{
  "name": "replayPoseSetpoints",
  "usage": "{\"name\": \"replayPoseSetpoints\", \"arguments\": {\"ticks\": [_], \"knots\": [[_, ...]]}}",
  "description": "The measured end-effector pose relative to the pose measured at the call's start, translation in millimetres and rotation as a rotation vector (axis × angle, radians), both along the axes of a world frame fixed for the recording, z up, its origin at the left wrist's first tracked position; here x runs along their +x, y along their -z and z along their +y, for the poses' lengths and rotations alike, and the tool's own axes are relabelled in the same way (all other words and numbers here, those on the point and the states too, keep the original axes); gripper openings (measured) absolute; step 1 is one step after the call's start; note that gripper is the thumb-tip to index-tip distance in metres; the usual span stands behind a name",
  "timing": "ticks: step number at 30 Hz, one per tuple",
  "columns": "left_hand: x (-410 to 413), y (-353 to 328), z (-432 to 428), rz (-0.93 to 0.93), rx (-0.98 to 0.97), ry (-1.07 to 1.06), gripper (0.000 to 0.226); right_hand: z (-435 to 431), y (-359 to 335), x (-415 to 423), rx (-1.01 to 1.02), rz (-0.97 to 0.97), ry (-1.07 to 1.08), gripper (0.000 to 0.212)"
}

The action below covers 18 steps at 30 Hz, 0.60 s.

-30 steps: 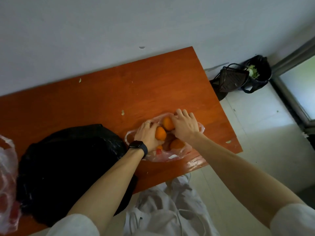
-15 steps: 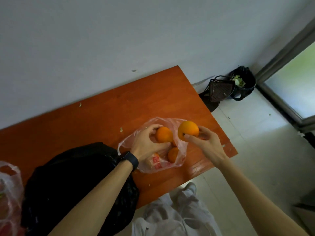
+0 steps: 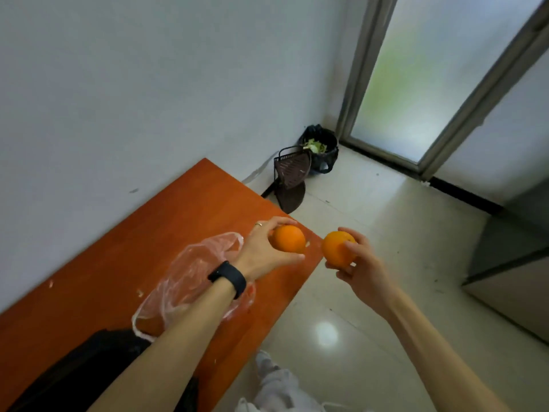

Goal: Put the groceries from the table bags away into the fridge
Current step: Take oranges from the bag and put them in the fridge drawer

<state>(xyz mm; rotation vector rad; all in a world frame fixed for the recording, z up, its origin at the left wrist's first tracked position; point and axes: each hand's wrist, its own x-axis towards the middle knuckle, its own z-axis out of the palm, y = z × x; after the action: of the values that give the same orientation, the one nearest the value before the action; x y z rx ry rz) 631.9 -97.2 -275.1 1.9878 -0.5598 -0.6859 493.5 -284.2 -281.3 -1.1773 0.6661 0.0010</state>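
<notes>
While the left hand [image 3: 264, 251] hung over the end of the orange table [image 3: 184, 209], it gripped an orange [image 3: 288, 238] between thumb and curled fingers, a ring on one finger and a black wristband [image 3: 228, 278] on the wrist. Off to the side, the right hand [image 3: 361, 267] had a second orange [image 3: 337, 247] clasped in its fingers, out past the table edge and above the pale floor tiles. Behind the left forearm a clear plastic bag [image 3: 190, 281] lay slack on the tabletop, just beside a black bag [image 3: 89, 370] at the near edge. Over in the corner stood a bin [image 3: 322, 150] with green scraps inside.
</notes>
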Motion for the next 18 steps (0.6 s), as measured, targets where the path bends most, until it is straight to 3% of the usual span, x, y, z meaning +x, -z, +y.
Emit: {"name": "replayPoseSetpoints", "arguments": {"ticks": [3,7,12,18], "knots": [[-36,-10,-60,-0.141,0.014,0.139,0.063,-38,-7,-60,-0.234,0.026,0.113,0.076],[-101,-24,-147,-0.224,0.033,0.330,0.066,-98,-19,-161,-0.516,0.040,0.269,0.069],[-202,-52,-257,-0.340,-0.039,0.498,0.077,-168,-41,-287,-0.746,0.095,0.431,0.069],[-313,-88,-367,-0.370,-0.240,0.649,0.072,-233,-78,-415,-0.894,0.082,0.644,0.084]]}}
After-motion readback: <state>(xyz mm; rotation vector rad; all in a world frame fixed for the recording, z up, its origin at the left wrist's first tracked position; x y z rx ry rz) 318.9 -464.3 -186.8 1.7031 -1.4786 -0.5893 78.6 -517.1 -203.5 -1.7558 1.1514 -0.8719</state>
